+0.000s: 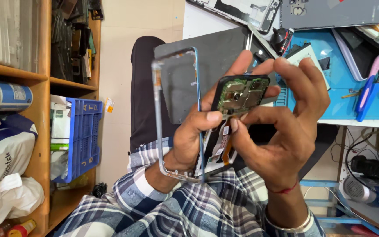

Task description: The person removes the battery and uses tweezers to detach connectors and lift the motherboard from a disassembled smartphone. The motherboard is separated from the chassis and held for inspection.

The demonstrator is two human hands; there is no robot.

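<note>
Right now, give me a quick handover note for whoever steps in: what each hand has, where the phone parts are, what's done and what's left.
Left hand: grip shut on the opened phone, thumb on its edge; the metal frame hangs loose around this hand and wrist.
Right hand: fingers pinching at the phone's lower part, by the orange flex cable.
Both are held over the lap, in front of the blue mat, with the blue-handled pliers on it.
Done: frame separated, circuit board exposed.
Left: board and flex cable are not yet out.
</note>
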